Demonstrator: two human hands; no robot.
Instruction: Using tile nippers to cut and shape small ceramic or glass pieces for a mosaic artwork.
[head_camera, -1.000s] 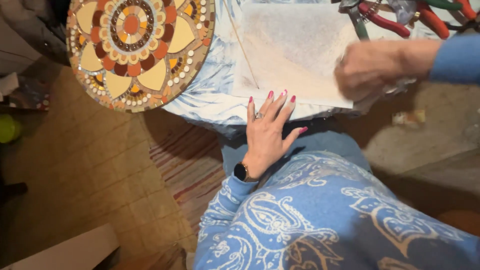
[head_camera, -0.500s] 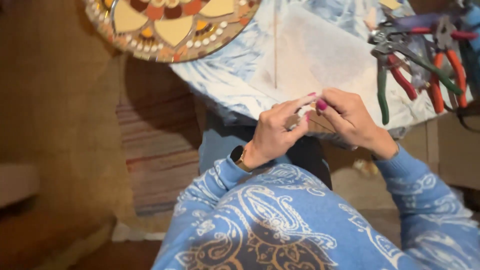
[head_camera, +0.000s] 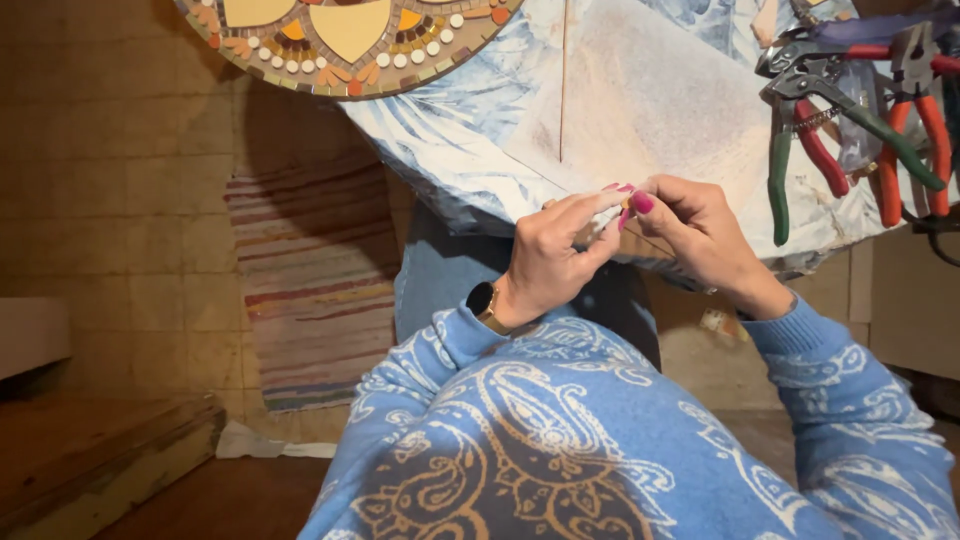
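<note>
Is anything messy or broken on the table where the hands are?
Nothing looks broken or spilled. The left hand and right hand pinch something tiny together at the table's edge. The pliers lie in a loose, crisscrossed heap, and the round mosaic looks whole.

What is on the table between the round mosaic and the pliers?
In the head view, between the round mosaic and the pliers lies a pale sheet on the blue-and-white tablecloth.
</note>
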